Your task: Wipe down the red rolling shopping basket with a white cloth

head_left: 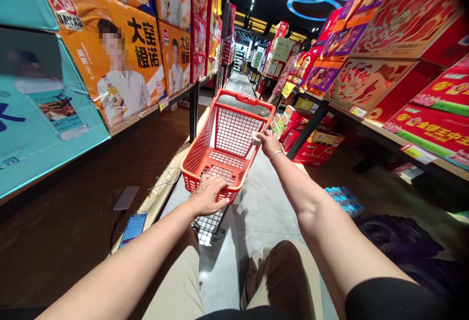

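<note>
An orange-red plastic shopping cart (pixel 238 132) with lattice walls stands in the aisle in front of me, its basket bare inside. My left hand (pixel 210 195) holds the near rim, fingers laid over the edge and thumb on the outer side. At the cart's right upper edge, my right hand (pixel 270 144) pinches a small crumpled white cloth or wipe (pixel 256 138) against the frame. A thin bracelet circles that wrist.
Shelves with stacked orange drink cartons (pixel 110 61) line the left. Red gift boxes (pixel 384 85) fill the right shelves. A phone (pixel 132 229) lies low on the left. Wrapped bottles (pixel 344 200) sit under the right shelf. Another person (pixel 286 78) stands farther down the aisle.
</note>
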`<state>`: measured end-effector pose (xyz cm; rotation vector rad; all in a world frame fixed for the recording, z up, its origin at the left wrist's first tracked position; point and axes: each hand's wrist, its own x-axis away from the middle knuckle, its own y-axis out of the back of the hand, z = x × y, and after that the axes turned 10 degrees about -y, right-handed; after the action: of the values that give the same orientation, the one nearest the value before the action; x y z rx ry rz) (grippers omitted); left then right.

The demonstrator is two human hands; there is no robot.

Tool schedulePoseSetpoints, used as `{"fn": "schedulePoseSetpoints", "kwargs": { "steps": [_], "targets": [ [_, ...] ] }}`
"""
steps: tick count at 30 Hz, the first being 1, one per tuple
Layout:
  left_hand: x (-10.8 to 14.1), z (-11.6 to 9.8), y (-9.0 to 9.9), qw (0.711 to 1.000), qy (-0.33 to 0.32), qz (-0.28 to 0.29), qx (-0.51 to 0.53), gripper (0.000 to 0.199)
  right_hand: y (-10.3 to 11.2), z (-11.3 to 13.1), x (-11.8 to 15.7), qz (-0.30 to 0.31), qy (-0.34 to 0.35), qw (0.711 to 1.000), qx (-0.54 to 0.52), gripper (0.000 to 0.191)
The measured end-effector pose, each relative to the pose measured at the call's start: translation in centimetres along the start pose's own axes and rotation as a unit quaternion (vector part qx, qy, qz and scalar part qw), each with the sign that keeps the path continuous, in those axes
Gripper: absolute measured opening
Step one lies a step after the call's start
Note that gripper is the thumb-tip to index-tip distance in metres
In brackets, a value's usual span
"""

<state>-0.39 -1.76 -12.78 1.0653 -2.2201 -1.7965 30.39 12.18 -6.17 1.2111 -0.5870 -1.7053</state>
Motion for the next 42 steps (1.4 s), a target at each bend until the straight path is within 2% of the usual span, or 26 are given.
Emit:
{"fn": "schedulePoseSetpoints", "kwargs": {
  "steps": [2,4,6,8,10,12,13,15,17,20,22,23,25,28,30,32,34,35,39,40,42],
  "targets": [
    [0.2,0.3,0.3,1.000,0.005,0.002,0.001,0.032,-0.8,0.6,0.1,0.010,-0.014,1.000,0.006,0.024],
    [0.3,0.7,0.5,1.000,0.016,0.002,0.000,0.029,-1.6,1.8,2.5,0.029,0.001,1.000,-0.001,0.024],
    [0.3,1.1,0.7,1.000,0.022,0.000,0.000,0.028,-2.4,3.4,6.7,0.037,0.026,0.999,-0.026,0.031],
    [0.2,1.4,0.7,1.000,0.019,-0.008,0.000,0.030,-2.8,5.3,12.0,0.023,0.043,0.997,-0.068,0.046],
    [0.0,1.5,0.6,1.000,0.012,-0.013,-0.008,0.031,-3.1,6.9,17.0,0.023,0.064,0.992,-0.106,0.051],
    [-0.2,1.5,0.3,1.000,0.008,-0.007,-0.025,0.026,-3.0,7.7,20.2,0.018,0.083,0.988,-0.132,0.052],
    [-0.3,1.5,0.2,0.999,0.008,-0.003,-0.032,0.023,-2.9,7.6,20.8,0.021,0.097,0.986,-0.136,0.051],
    [-0.5,1.4,0.1,0.999,0.009,0.001,-0.035,0.024,-2.6,6.5,19.7,0.029,0.124,0.984,-0.121,0.048],
    [-0.7,1.4,0.0,1.000,0.011,-0.004,-0.026,0.029,-2.0,4.6,16.2,0.030,0.123,0.988,-0.088,0.044],
    [-0.9,1.3,0.1,1.000,0.020,-0.003,-0.016,0.033,-1.8,2.3,10.2,-0.011,0.035,0.997,-0.068,0.049],
    [-0.9,1.3,0.3,0.999,0.030,-0.002,-0.011,0.034,-2.6,1.9,8.6,-0.036,-0.023,0.995,-0.087,0.055],
    [-0.8,1.4,0.3,0.999,0.033,-0.004,-0.008,0.035,-3.5,2.1,8.9,-0.051,-0.042,0.992,-0.107,0.056],
    [-0.7,1.7,0.5,0.999,0.036,-0.010,-0.007,0.035,-6.0,3.1,11.9,-0.090,-0.059,0.981,-0.162,0.055],
    [-0.5,2.4,0.7,0.999,0.046,-0.012,-0.012,0.036,-10.9,5.0,19.8,-0.121,-0.076,0.960,-0.243,0.049],
    [-0.4,2.9,0.8,0.998,0.062,-0.009,-0.016,0.036,-13.8,5.7,24.9,-0.069,-0.095,0.957,-0.267,0.043],
    [-0.5,3.3,1.0,0.997,0.077,-0.007,-0.021,0.038,-15.3,5.4,27.7,0.022,-0.099,0.956,-0.277,0.037],
    [-0.5,3.5,1.1,0.996,0.086,-0.004,-0.026,0.041,-15.2,4.4,27.4,0.052,-0.117,0.952,-0.278,0.032],
    [-0.6,3.5,1.2,0.996,0.087,-0.003,-0.028,0.043,-14.5,3.9,26.2,0.031,-0.132,0.950,-0.280,0.029],
    [-0.6,3.4,1.4,0.996,0.081,-0.008,-0.031,0.045,-10.2,2.8,18.5,-0.161,-0.160,0.928,-0.295,0.031],
    [-0.6,3.4,1.4,0.996,0.081,-0.011,-0.032,0.045,-9.5,2.9,17.1,-0.193,-0.153,0.923,-0.295,0.034],
    [-0.4,3.4,1.5,0.996,0.079,-0.013,-0.034,0.044,-9.3,3.2,16.0,-0.192,-0.141,0.927,-0.288,0.037]
  ]
}}
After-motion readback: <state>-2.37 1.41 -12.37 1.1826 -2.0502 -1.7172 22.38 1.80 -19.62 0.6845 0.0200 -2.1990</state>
